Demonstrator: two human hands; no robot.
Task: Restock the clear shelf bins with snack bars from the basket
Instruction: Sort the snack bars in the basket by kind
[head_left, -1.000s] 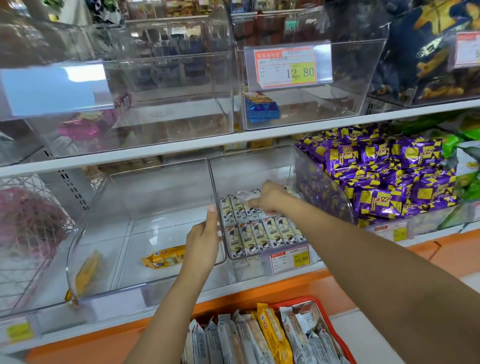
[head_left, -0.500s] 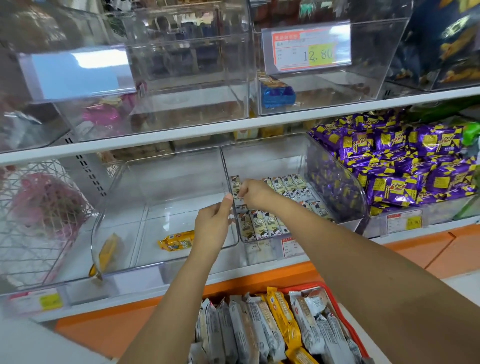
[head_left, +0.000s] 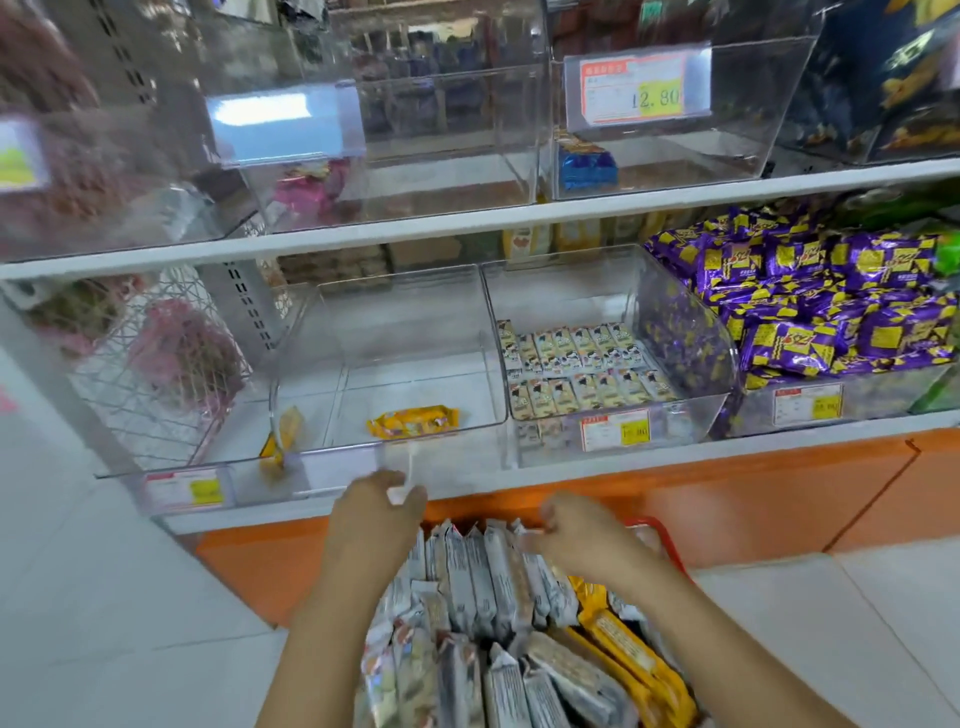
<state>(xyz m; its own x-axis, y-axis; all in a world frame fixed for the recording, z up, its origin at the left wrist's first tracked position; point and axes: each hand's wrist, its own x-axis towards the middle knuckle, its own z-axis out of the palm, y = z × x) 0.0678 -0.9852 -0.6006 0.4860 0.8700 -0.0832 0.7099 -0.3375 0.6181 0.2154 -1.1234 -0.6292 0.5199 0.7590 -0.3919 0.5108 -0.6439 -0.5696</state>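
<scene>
A red basket (head_left: 657, 526) at the bottom is packed with upright white-grey snack bars (head_left: 483, 582) and yellow snack bars (head_left: 623, 644). My left hand (head_left: 376, 519) hovers curled at the basket's far left edge with a small white scrap at its fingertips. My right hand (head_left: 584, 538), blurred, has its fingers bent over the tops of the white-grey bars. On the lower shelf a clear bin (head_left: 550, 291) holds two rows of black-and-white bars (head_left: 582, 364). The clear bin to its left (head_left: 395, 312) holds one orange bar (head_left: 413, 421).
A bin heaped with purple-and-yellow packs (head_left: 831, 306) sits to the right. Clear bins (head_left: 447, 135) line the upper shelf, one holding a blue packet (head_left: 587, 166). A wire basket of pink items (head_left: 171, 358) stands at the left. An orange base panel (head_left: 753, 499) runs under the shelf.
Both hands have left the shelf bins and dropped down to the basket. The view has tilted downward, showing more of the basket.
</scene>
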